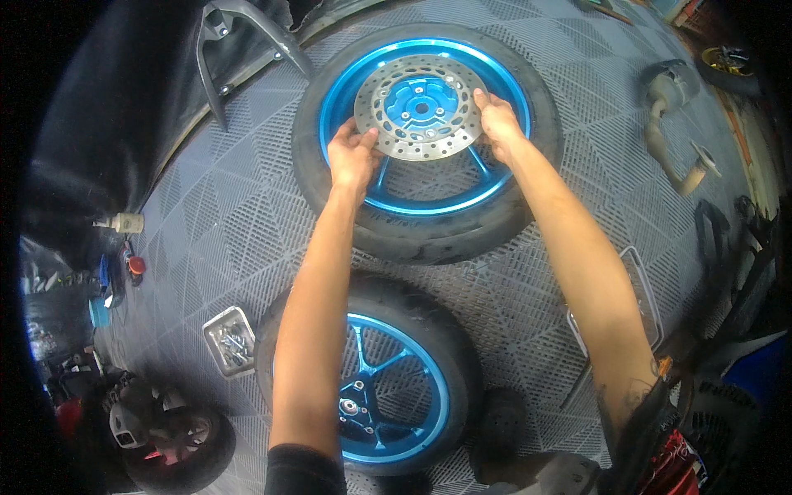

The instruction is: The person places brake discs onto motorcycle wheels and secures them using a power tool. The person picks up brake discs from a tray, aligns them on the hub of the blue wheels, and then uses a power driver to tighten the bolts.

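Both my hands grip a perforated silver brake disc [420, 149] at its opposite edges. The disc sits over the blue hub of a motorcycle wheel [332, 124] with a black tire, which lies flat on the floor. My left hand [353, 155] pinches the disc's lower left edge, thumb on top. On the right rim, my right hand [499, 124] holds the disc with its thumb up and its fingers curled beneath. Whether the disc touches the hub, I cannot tell. Nearer me lies a second blue wheel [450, 363], partly hidden behind my left forearm.
A metal tray of bolts [216, 346] stands left of the near wheel. A grey curved bracket [247, 21] lies at the far left, an exhaust pipe [660, 136] at the right. A small bottle [128, 223] stands at the left. Grey grid tiles [239, 198] cover the floor.
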`<action>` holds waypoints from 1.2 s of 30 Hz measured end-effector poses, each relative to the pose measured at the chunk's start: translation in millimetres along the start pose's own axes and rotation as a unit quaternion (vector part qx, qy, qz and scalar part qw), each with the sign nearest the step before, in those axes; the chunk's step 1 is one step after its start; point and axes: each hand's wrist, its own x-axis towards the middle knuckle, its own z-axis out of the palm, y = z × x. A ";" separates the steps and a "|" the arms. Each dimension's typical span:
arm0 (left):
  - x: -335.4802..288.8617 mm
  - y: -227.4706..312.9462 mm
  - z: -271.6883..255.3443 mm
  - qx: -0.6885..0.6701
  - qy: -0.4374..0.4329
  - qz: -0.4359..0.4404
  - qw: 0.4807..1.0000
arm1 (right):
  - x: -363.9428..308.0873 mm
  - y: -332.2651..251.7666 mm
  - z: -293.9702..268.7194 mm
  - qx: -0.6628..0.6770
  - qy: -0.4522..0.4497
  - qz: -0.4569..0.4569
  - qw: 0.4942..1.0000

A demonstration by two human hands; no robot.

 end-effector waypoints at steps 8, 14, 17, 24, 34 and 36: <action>7.4 -9.4 1.8 -0.036 0.006 0.004 0.999 | -11.3 -2.5 3.0 0.047 0.014 0.020 0.999; 12.0 -10.4 9.0 -0.076 0.010 0.017 0.997 | -14.3 -1.6 5.3 0.125 -0.014 0.040 0.991; 17.5 -13.0 7.3 -0.114 0.010 0.024 0.993 | -20.0 2.4 10.9 0.152 0.002 0.013 0.988; 5.2 -26.2 12.6 -0.044 0.014 0.021 0.999 | -19.1 2.2 10.1 0.156 0.003 0.018 0.988; 8.4 -33.6 9.1 -0.053 -0.024 0.026 0.998 | 8.7 21.4 15.6 0.032 0.108 -0.064 0.992; 12.4 -33.4 8.7 -0.031 -0.042 0.020 0.998 | 17.6 22.1 6.8 -0.084 0.146 -0.094 0.981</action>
